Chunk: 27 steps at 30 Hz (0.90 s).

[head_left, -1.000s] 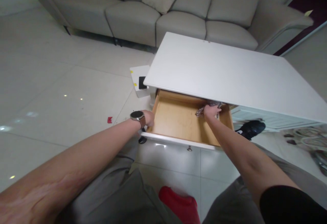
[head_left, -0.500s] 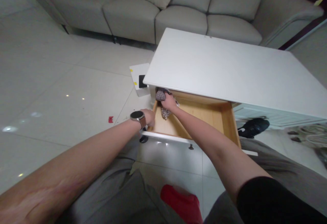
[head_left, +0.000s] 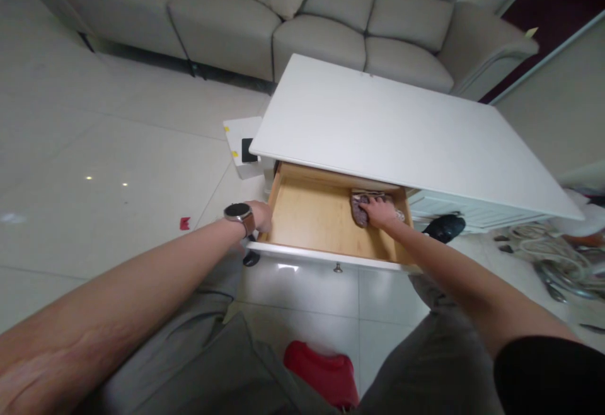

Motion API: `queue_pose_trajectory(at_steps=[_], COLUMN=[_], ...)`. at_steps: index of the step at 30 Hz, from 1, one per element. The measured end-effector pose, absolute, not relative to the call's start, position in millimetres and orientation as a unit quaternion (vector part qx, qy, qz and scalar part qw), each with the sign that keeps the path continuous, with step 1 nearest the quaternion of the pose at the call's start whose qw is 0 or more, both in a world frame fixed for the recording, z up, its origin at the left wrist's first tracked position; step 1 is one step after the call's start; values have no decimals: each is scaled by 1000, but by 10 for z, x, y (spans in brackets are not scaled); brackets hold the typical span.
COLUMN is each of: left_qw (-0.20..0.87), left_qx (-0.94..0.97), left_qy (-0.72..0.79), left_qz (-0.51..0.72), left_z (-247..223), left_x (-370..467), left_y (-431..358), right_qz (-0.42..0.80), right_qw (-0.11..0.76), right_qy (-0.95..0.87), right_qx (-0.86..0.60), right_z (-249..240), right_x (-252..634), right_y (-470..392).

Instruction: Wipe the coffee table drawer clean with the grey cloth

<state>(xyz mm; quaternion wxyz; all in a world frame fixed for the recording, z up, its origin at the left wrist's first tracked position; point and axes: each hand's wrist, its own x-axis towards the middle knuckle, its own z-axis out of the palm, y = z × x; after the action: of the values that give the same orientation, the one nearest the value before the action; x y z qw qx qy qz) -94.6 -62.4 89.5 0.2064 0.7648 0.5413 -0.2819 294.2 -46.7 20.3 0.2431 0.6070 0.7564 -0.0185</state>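
Note:
A pulled-out wooden drawer (head_left: 312,213) with a white front juts from the white coffee table (head_left: 378,125). My right hand (head_left: 380,212) is inside it, near the right end, closed on a bunched brownish-purple cloth (head_left: 360,212) that lies against the drawer bottom. Part of the cloth is covered by my fingers. My left hand (head_left: 261,216), with a watch (head_left: 239,212) on the wrist, grips the drawer's left side near the front corner. Its fingertips are partly hidden.
Behind the table stands a grey sofa (head_left: 321,36). A white box (head_left: 243,128) with a dark item on it sits left of the table. On the floor lie a red scrap (head_left: 184,223) and, at the right, coiled hoses (head_left: 553,245). A red object (head_left: 324,374) is below me.
My right hand has moved with the cloth from the drawer's back left corner across to its right end. My left hand keeps its place on the drawer's side; the view has shifted slightly.

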Motion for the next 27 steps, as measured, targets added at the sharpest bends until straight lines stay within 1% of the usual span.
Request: queue_pose_trajectory(at_steps=[3, 7, 9, 13, 17, 23, 27], left_qw=[187, 178, 174, 181, 171, 159, 158], left_qx=[739, 749, 750, 749, 758, 750, 752], left_qy=[561, 549, 544, 547, 533, 524, 512], left_qz=[-324, -326, -335, -327, -333, -371, -384], left_z=[930, 920, 899, 861, 820, 843, 879], left_x=[-921, -909, -910, -917, -928, -905, -877], left_y=[-634, -626, -617, -604, -590, -594, -603], right_qz=[-4, 38, 60, 88, 51, -15, -50], right_qw=[253, 192, 181, 213, 220, 291, 325], right_qy=[753, 802, 804, 746, 689, 683, 707], right_qx=[607, 564, 564, 624, 688, 670, 626], right_z=[375, 641, 711, 629, 450, 456, 532], right_x=[3186, 3178, 3198, 3408, 3565, 3513, 3517], right_y=[-549, -606, -629, -660, -586, -437, -679])
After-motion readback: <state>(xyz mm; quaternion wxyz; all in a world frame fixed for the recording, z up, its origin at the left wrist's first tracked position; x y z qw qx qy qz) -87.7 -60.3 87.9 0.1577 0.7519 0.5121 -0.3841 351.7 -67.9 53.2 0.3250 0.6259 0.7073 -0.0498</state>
